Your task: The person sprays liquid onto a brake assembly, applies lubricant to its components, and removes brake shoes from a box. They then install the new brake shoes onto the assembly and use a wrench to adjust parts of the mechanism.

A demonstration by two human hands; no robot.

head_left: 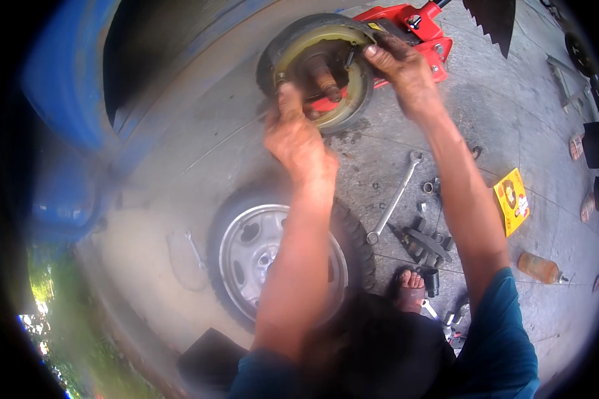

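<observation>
Both hands are at a drum brake assembly with curved, yellowish brake shoes (361, 100) and dark linings round a rusty spindle (323, 78). My left hand (299, 136) grips the left side of the shoes, its thumb up against the inner edge. At the upper right, my right hand (406, 73) is closed round the rim of the shoes, beside a small dark spring (350, 60). The far fingertips of both hands are hidden behind the shoes. Below my left forearm, a wheel (236, 229) with a silver rim lies flat on the floor.
A red floor jack (439, 50) stands behind the brake, and blue bodywork (66, 80) is at left. A combination wrench (396, 196), sockets (428, 187), dark metal parts (426, 243), a yellow box (512, 201) and a bottle (539, 267) lie at right. Other people's feet (576, 146) show far right.
</observation>
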